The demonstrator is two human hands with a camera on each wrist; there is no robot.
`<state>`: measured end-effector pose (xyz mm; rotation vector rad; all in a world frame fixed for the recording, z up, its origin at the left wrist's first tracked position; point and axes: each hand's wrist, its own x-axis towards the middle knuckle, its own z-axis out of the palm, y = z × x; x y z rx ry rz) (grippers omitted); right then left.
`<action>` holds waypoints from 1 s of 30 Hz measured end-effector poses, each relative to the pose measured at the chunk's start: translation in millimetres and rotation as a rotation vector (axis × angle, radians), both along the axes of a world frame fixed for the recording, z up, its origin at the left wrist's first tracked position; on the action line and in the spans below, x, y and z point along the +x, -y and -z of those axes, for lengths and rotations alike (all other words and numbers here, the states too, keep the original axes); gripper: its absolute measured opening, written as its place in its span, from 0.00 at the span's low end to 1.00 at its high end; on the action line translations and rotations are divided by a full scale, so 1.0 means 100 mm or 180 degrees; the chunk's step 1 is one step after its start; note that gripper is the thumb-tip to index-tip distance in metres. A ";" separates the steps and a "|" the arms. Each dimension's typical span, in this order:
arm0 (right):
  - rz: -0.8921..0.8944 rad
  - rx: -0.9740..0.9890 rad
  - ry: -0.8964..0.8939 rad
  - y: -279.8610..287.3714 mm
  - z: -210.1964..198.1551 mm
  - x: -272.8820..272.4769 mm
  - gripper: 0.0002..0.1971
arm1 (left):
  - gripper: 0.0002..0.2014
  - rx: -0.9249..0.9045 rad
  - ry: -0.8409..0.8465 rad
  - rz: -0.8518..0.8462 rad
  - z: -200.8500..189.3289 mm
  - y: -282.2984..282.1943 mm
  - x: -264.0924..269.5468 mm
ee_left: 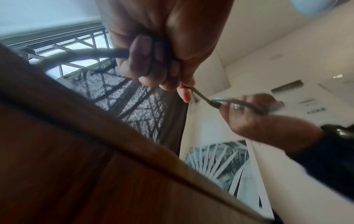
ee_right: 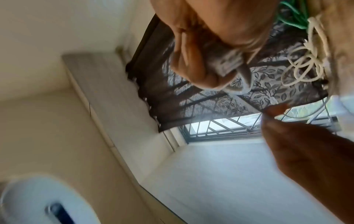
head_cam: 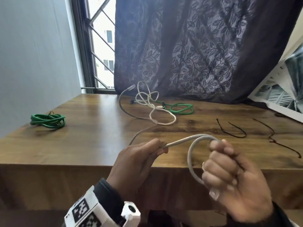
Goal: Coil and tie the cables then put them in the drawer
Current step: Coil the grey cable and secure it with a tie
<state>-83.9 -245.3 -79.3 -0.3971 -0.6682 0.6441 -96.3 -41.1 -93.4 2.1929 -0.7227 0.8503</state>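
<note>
grey cable (head_cam: 191,151) (1 loop) gripped in right hand (head_cam: 232,181); left hand (head_cam: 139,163) pinches its straight run.

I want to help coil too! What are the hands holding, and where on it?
Both hold the grey cable: the right hand grips its first loop and plug end, the left hand pinches the straight run beside it.

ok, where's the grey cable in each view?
Head: grey cable loops low centre, between both hands.
Left wrist: runs from the left hand's fingers toward the right hand.
Right wrist: only its plug shows, top centre.
Shared landmark: leaf-patterned curtain.
</note>
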 end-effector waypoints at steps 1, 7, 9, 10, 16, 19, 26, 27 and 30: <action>0.0071 0.0226 -0.0062 -0.01 -0.03 0.02 0.15 | 0.08 0.0037 -0.0039 -0.0035 0.06 0.01 0.00; 0.1179 0.0642 0.0231 -0.14 0.01 0.21 0.13 | 0.17 0.0940 0.0252 -0.0242 0.21 0.22 -0.07; 0.2199 0.0057 0.0682 -0.22 0.07 0.20 0.08 | 0.21 0.1305 0.0393 -0.0354 0.24 0.28 -0.08; 0.2680 -0.0314 0.0984 -0.23 0.11 0.19 0.09 | 0.22 0.1469 0.0424 -0.0416 0.26 0.30 -0.10; 0.3884 -0.2363 0.2972 -0.19 0.28 0.21 0.09 | 0.10 0.1778 0.0784 -0.0988 0.13 0.22 -0.18; 0.4086 -0.3432 0.3864 -0.12 0.32 0.24 0.10 | 0.22 0.1424 0.0859 -0.1117 0.00 0.08 -0.20; 0.2349 -0.3433 0.3759 -0.08 0.20 0.04 0.28 | 0.20 0.0552 0.0544 -0.0984 -0.17 -0.01 -0.17; 0.2147 -0.3387 0.3471 -0.08 0.16 0.02 0.25 | 0.20 0.0525 0.0523 -0.1027 -0.17 -0.01 -0.17; 0.1426 -0.3178 0.2571 -0.07 0.09 -0.02 0.20 | 0.21 0.0361 0.0461 -0.1070 -0.13 0.03 -0.19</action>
